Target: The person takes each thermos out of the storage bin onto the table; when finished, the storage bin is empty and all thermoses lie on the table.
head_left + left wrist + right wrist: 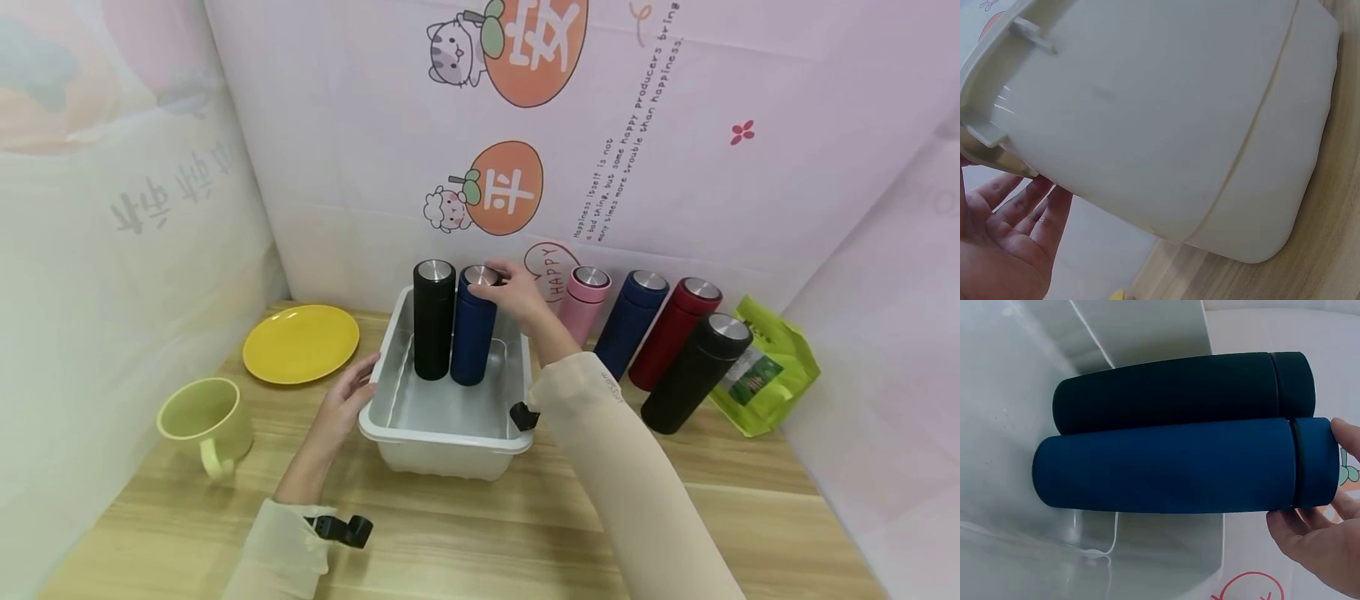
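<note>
A light grey plastic bin (450,433) stands on the wooden table. Inside it, a black vacuum flask (432,325) and a blue vacuum flask (472,342) stand upright side by side, both with silver-topped lids. My right hand (517,296) grips the blue flask round its lid from above, thumb on one side and fingers on the other. In the right wrist view, the blue flask (1166,467) lies along the black one (1172,394), its base at the bin floor. My left hand (1016,231) touches the bin's left side near the rim, fingers loosely extended.
Right of the bin stand pink (583,304), blue (632,321), red (675,333) and black (693,375) flasks, beside a green pouch (795,367). On the left are a yellow plate (300,343) and a yellow-green mug (206,421). Printed sheets wall the table's back and sides.
</note>
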`<action>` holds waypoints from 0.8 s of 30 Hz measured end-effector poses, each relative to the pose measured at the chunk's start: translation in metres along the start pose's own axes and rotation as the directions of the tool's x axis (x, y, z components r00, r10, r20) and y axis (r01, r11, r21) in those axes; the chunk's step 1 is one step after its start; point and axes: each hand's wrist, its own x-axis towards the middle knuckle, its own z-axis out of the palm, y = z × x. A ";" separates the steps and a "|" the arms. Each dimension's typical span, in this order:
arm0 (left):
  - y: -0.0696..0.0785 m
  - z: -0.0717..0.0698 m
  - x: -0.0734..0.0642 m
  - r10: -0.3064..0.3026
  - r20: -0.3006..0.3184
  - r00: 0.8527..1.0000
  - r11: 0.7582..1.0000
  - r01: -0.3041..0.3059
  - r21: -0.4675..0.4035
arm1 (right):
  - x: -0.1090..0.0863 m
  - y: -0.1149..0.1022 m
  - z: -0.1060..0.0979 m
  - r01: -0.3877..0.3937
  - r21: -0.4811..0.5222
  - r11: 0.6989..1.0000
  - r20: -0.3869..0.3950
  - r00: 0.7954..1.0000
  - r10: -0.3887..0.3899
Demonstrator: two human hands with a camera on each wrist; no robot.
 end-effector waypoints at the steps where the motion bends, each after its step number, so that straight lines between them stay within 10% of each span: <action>1: 0.000 0.000 0.000 0.000 -0.002 1.000 1.000 0.000 0.000 | 0.000 -0.001 0.001 0.005 -0.010 1.000 0.001 1.000 -0.005; 24: 0.001 -0.001 0.000 0.009 0.002 1.000 1.000 -0.009 -0.017 | -0.010 -0.026 -0.012 0.013 -0.103 0.995 -0.117 0.993 -0.025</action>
